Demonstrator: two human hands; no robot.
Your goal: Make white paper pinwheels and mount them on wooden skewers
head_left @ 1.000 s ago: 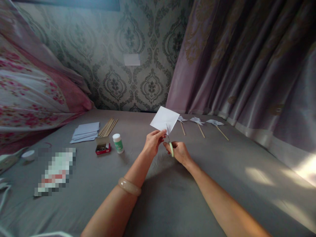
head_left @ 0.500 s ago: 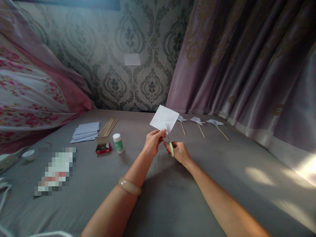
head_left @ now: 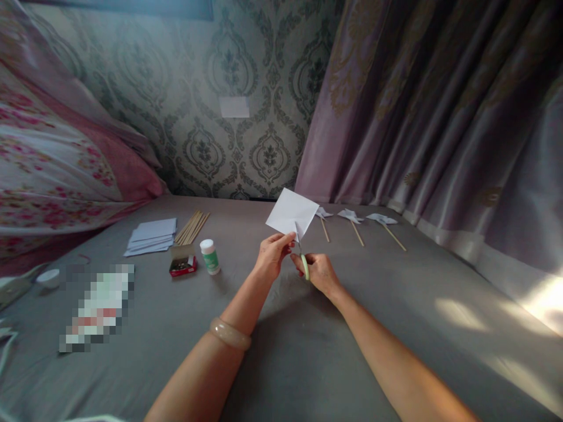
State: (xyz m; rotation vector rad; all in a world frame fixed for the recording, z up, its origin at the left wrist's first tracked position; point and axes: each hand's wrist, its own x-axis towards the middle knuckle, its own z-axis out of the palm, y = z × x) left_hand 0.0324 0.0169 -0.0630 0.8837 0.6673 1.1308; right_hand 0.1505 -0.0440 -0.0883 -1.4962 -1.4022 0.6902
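Beyond the hands (head_left: pixel 270 255) rises a wall (head_left: pixel 270 64) covered in grey-green damask pattern, bearing a pale rectangle (head_left: pixel 234 107), with a bluish glow high up to their left. To the right of the hands, mauve curtains (head_left: pixel 409 117) with gold motifs fall in folds; to the left hangs pink-and-white floral fabric (head_left: pixel 53 152). Grey cloth (head_left: pixel 308 375) spreads beneath, sunlight patches (head_left: pixel 461 313) lying on it, right of the hands

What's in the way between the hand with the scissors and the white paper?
Nothing that I can see. The right hand holds the scissors, and their blades reach the white paper near its bottom corner. The left hand grips that paper, its fingers close beside the blades.
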